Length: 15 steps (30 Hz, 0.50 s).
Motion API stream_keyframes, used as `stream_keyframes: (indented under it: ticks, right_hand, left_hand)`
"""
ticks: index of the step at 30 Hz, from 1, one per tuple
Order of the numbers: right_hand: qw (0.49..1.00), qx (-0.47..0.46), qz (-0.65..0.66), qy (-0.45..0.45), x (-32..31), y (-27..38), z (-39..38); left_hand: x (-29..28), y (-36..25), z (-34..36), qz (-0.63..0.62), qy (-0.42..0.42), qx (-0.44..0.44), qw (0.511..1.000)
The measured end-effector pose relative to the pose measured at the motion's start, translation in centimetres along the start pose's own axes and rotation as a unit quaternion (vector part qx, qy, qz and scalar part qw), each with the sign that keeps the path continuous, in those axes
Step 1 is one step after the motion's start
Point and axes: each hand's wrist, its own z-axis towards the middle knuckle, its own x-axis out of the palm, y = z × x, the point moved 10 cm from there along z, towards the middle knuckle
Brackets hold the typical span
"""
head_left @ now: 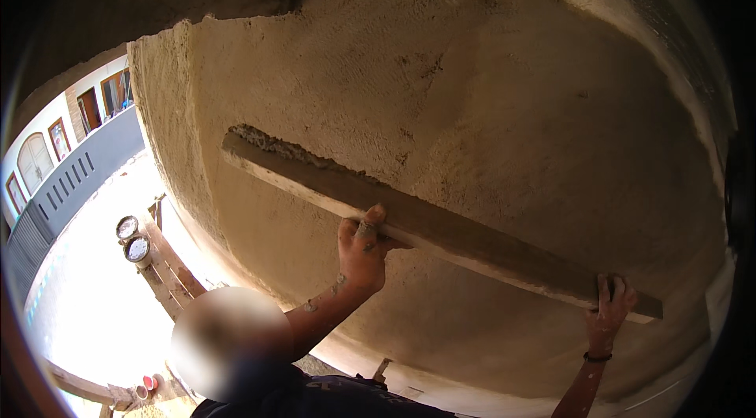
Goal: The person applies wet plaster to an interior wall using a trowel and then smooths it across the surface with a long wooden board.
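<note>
Brown wall point(535, 158) backs a board point(465, 241) both hands point(362, 260) point(609, 308) pinch; two buckets point(142, 262) hold whitish material point(137, 247).

Long bar point(465, 241), mortar point(291, 152) on upper-left edge, sloping down rightward across wall point(512, 103)

The wall point(472, 316) lies open below the long board point(472, 238), which blocks upward passage.
</note>
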Motion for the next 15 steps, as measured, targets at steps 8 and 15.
stream_keyframes:
  ticks: [8, 15]
  right_hand:
    - [0.979, -0.151, 0.114, 0.071, -2.6, 12.7, 4.6]
    - [0.935, -0.31, 0.161, 0.054, -6.9, 22.2, 10.7]
  left_hand:
    - [-15.1, -4.3, -3.9, -0.074, -0.089, 0.028, 0.993]
    - [-25.7, -8.6, -9.2, -0.146, -0.19, 0.093, 0.966]
